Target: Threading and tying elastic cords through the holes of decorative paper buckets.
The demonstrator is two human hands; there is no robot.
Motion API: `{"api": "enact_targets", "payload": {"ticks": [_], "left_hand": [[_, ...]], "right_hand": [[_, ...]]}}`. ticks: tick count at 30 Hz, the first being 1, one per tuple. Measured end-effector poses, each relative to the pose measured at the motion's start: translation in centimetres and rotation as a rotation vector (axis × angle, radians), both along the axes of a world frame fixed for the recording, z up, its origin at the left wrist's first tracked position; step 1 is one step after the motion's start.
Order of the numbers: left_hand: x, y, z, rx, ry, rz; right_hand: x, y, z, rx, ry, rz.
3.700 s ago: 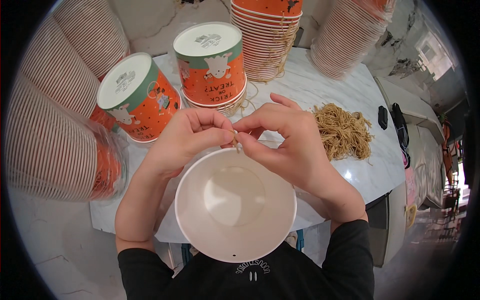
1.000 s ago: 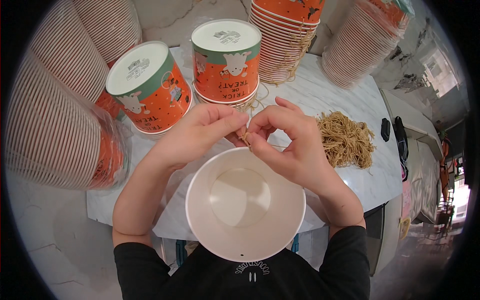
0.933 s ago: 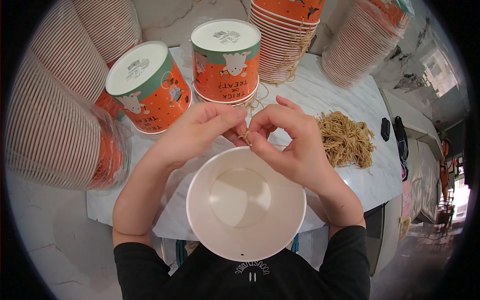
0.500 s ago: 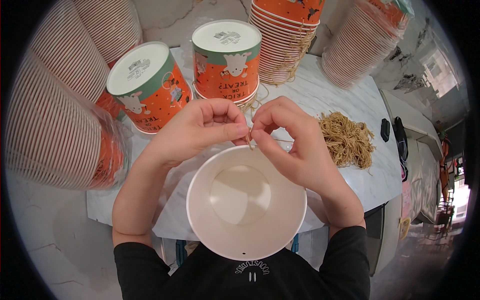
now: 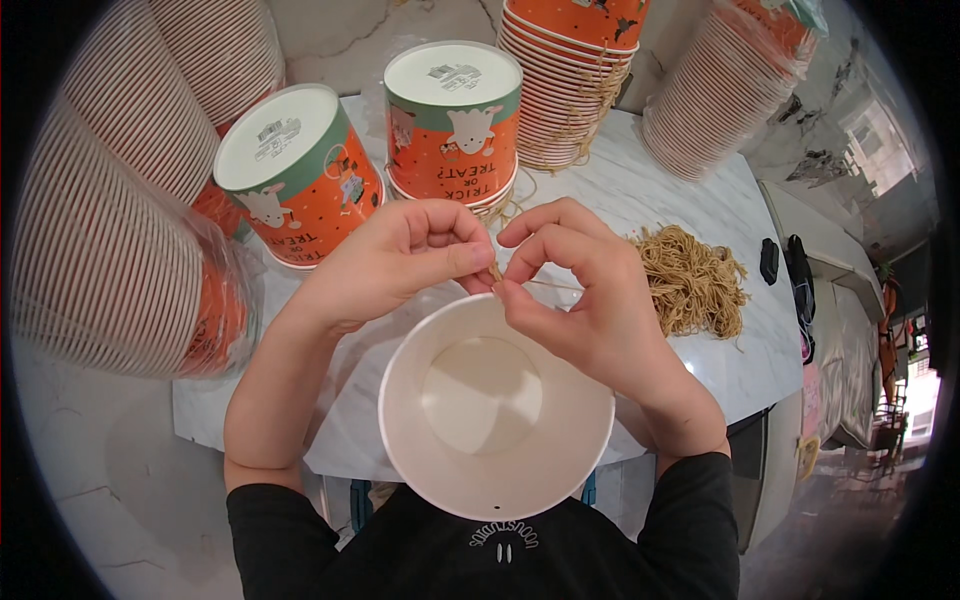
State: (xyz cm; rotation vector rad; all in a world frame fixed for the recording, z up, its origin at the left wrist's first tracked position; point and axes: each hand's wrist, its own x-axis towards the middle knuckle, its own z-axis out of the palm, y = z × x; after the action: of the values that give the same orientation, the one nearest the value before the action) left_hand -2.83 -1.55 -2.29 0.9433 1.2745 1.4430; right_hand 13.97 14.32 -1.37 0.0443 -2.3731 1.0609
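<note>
A white-lined paper bucket [image 5: 497, 480] stands tilted in front of me with its mouth toward me, a small hole near its close rim. At its far rim my left hand [image 5: 420, 255] pinches a thin tan string [image 5: 494, 272] between thumb and fingers. My right hand [image 5: 585, 285] has its thumb and fingertip closed on the string just beside the rim, the other fingers curled. A strand runs from there rightward behind my right hand. The fingers hide part of the knot area.
A heap of tan strings [image 5: 692, 280] lies to the right on the marble-patterned table [image 5: 740, 375]. Upside-down orange and green buckets [image 5: 455, 135] stand beyond my hands. Tall nested bucket stacks [image 5: 110, 250] crowd the left, with more stacks [image 5: 720, 95] at the back right.
My right hand's fingertips have dropped slightly toward the rim and opened a little away from the left hand's. The bucket has shifted slightly right.
</note>
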Motion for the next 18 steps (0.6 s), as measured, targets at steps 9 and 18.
{"api": "enact_targets", "payload": {"ticks": [9,18], "left_hand": [[-0.15,0.06,-0.15,-0.022,0.028,0.018],[-0.38,-0.02,-0.18,-0.009,0.1,0.026]], "right_hand": [[0.54,0.21,0.72,0.039,-0.04,0.044],[0.59,0.23,0.97,0.075,-0.057,0.052]]}}
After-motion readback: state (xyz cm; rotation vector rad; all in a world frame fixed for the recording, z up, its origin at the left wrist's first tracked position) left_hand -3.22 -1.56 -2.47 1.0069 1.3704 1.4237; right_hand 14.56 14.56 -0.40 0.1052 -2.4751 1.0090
